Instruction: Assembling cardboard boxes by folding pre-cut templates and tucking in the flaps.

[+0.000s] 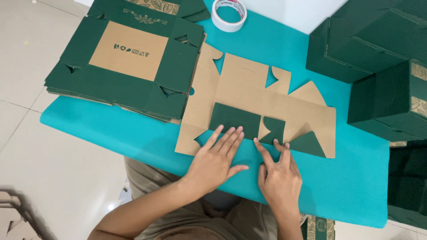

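Both hands flat, fingers spread, gripping nothing: left hand (215, 160) and right hand (279, 178) press folded flaps of cardboard blank (249, 95) (brown side up) near the teal worktop's (351, 186) front edge.

Both hands, left hand (215, 161) and right hand (279, 178), press a flat box blank (249, 98).

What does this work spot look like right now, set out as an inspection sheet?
Surface: teal mat over a table, on a pale tiled floor.
Job's things: flat brown cardboard box blank, green flaps folded in along its near edge.
Clutter: stack of flat green blanks at left; roll of white tape at top.
Grips: left hand flat on the near fold; right hand presses fingertips on the small flaps.
Cables: nothing seen.
Surroundings: assembled green boxes stacked at right.
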